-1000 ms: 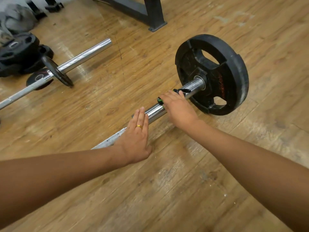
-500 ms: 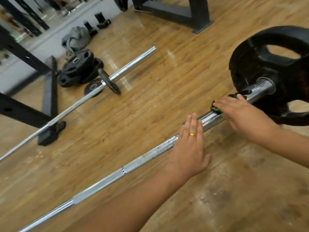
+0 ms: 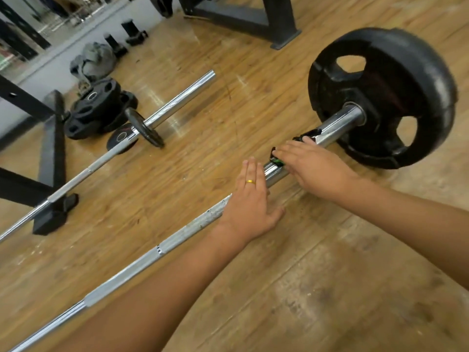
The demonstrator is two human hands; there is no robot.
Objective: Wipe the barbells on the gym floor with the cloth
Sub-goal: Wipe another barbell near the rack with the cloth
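A long chrome steel barbell [image 3: 142, 260] lies on the worn wooden plank floor [image 3: 330, 288]. On 1 end it carries 1 large black rubber weight plate with cut-out grip holes [image 3: 375, 80], which stands upright on its rim.

The left hand [image 3: 250, 207] lies flat on the bar's rough, speckled knurled stretch, fingers straight and together, with a gold ring [image 3: 250, 181] on 1 finger.

The right hand [image 3: 314, 168] rests on the smooth sleeve just beside it, between the left hand and the plate. The 2 hands are close but apart. The right hand's fingers lie nearly straight over a small black-and-green object [image 3: 278, 161] on the bar. Its thumb is hidden, so I cannot tell whether it pinches that object. I also cannot tell whether the object is the cloth.

A second chrome barbell [image 3: 177, 97] lies well apart, nearer the floor's far edge, with 1 small black disc plate [image 3: 143, 128] on it. Beside it is a pile of black weight plates [image 3: 99, 105], and a crumpled grey fabric bundle [image 3: 94, 60] sits against the wall. Dark steel rack feet [image 3: 243, 19] stand on the floor at the far edge.
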